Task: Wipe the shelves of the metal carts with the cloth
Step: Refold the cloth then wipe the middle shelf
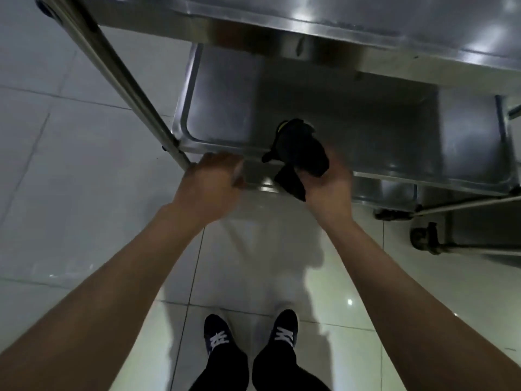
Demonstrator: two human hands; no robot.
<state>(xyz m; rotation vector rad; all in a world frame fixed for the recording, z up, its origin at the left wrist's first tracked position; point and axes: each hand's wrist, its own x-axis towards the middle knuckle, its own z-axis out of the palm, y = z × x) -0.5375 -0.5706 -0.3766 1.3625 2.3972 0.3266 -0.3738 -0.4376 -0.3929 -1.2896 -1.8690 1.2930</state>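
Right hand (328,179) grips the bunched black cloth (298,153) right over the lower cart shelf (225,119) front edge, shelf stretching beyond; left hand (210,179) curls empty nearby.

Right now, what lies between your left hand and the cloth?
Only the lower shelf's front rim of the metal cart; left hand rests there, the dark cloth is bunched in the right hand. Head view.

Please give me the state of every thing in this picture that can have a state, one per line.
Left hand: fingers curled, at the front edge of the lower shelf.
Right hand: grips the cloth.
Dark bunched cloth: held up, over the front edge of the lower shelf.
Lower steel cart shelf: nothing lying on it.
Black caster wheel: resting on the tiled floor.
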